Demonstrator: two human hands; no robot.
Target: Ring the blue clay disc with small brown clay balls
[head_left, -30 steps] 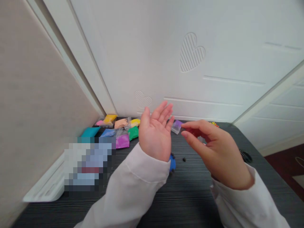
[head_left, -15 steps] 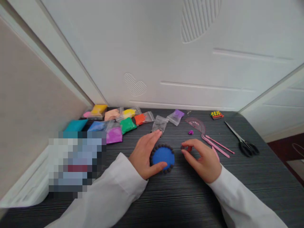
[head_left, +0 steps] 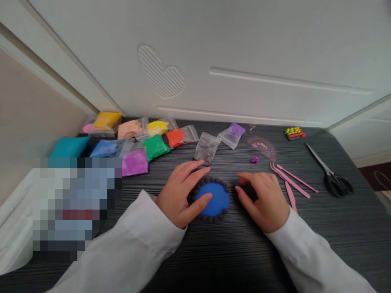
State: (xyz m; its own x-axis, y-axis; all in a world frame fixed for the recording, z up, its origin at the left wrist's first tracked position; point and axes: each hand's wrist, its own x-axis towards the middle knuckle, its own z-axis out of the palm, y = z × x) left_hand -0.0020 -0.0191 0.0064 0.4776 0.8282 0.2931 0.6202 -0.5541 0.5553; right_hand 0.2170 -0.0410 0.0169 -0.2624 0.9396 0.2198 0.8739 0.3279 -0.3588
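Note:
A flat blue clay disc (head_left: 216, 200) lies on the table, edged with small dark clay balls (head_left: 210, 219); a stretch of its right edge shows none. My left hand (head_left: 185, 193) is curved around the disc's left side with fingers apart. Its thumb reaches over the blue surface; whether it presses there I cannot tell. Just right of the disc is my right hand (head_left: 265, 199), its thumb and forefinger apart. I see no ball between them. Behind the disc lies a clear bag with dark clay (head_left: 206, 149).
Bags of coloured clay, such as the green one (head_left: 155, 147), line the back left. A protractor (head_left: 262, 147), purple bits (head_left: 254, 160), pink tools (head_left: 293, 181), scissors (head_left: 331, 175) and a small yellow-topped piece (head_left: 295, 132) lie right. A blurred-out object (head_left: 82, 203) sits left.
The dark ball seen between my right thumb and forefinger no longer shows there, and those fingers are spread slightly wider. My left thumb has drawn back a little. The camera view has shifted.

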